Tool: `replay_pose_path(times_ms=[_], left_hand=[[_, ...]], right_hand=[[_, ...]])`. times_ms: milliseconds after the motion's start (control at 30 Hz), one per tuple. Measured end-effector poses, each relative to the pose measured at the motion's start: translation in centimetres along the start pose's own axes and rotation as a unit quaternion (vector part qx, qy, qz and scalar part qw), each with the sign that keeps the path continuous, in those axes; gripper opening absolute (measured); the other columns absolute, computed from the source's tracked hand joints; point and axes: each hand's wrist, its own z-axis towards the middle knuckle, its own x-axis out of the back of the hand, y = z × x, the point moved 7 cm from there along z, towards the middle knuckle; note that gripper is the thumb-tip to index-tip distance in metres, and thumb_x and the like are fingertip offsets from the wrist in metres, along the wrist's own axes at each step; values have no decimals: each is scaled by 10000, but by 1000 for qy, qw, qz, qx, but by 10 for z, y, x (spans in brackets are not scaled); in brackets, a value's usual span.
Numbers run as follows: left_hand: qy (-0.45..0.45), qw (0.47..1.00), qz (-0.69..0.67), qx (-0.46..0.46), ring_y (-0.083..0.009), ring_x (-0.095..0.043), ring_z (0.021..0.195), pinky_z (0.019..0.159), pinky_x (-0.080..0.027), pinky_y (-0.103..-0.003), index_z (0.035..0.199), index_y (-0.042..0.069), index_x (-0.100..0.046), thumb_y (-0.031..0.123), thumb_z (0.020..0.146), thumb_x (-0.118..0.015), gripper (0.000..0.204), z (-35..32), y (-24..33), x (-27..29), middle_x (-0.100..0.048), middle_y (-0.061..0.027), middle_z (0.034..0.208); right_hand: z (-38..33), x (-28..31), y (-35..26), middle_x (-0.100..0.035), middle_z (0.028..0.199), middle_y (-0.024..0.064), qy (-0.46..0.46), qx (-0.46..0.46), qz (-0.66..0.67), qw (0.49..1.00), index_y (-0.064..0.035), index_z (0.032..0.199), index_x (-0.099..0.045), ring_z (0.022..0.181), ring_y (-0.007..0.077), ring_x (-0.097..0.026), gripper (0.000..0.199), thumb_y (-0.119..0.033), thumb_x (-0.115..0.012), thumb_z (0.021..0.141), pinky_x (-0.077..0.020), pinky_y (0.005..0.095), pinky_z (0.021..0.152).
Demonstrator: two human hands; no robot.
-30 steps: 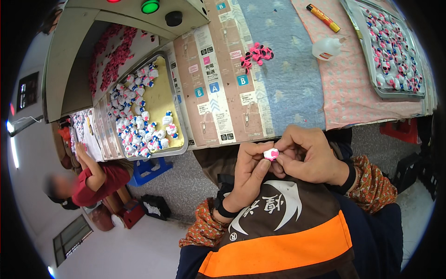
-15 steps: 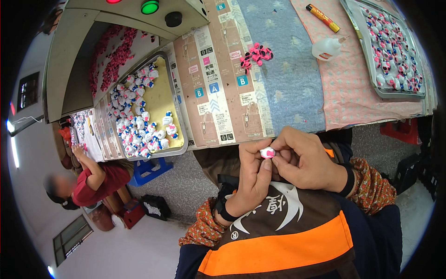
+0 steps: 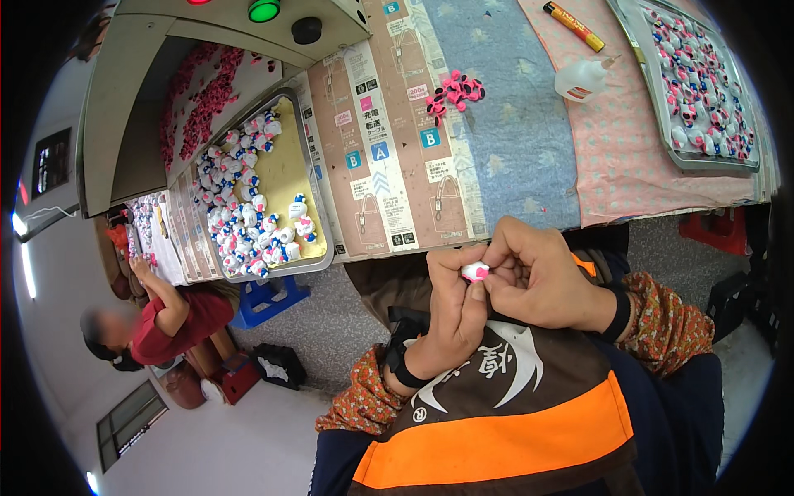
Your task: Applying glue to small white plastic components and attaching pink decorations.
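Note:
A small white figurine (image 3: 472,270) with a pink part on its front is held up just off the table's near edge. My left hand (image 3: 455,310) pinches it between thumb and curled forefinger. On its right side, the thumb and fingertips of my right hand (image 3: 542,285) are closed against the pink part. The right hand's other fingers are curled and partly hidden. Ahead, on the table, lies a loose pile of pink and black pieces (image 3: 456,93).
At left, a metal tray (image 3: 324,248) holds white, blue and pink figurines, beside a machine (image 3: 132,107) with pink pieces inside. A filled tray (image 3: 703,165), a squeeze bottle (image 3: 579,81) and a yellow-red tube (image 3: 574,26) lie right. A person in red (image 3: 186,326) sits far left.
My right hand has shifted slightly up and left at the figurine. Both hands keep their pinch, and the figurine stays almost in place.

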Motion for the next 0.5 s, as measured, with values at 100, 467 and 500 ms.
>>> replay_pose_path(times_ms=[100,467,500], left_hand=[[11,999,34,1,-206,-482,1205,1084,-362,-368,1323,-6,-325,-10,923,-329,399,-3,-3,2,-450,-190,1312],[-29,961,-243,130,-87,-523,897,754,-454,-242,1386,74,-279,85,1024,-352,369,4,-9,-7,-515,-116,1166],[-10,962,-237,132,-87,-513,859,739,-451,-248,1386,74,-280,83,1019,-357,375,4,-9,-8,-521,-109,1141]], right_hand=[[0,-2,-4,-510,620,-13,-1,16,-8,1000,-18,826,-502,576,24,-475,195,-28,-695,807,-397,225,497],[6,4,-2,-514,587,-13,-11,16,-16,1000,-20,873,-520,534,28,-489,133,-14,-651,854,-389,234,478],[5,3,-6,-514,579,-9,-11,31,-23,999,-21,879,-525,523,32,-489,124,-13,-646,857,-384,239,474]])
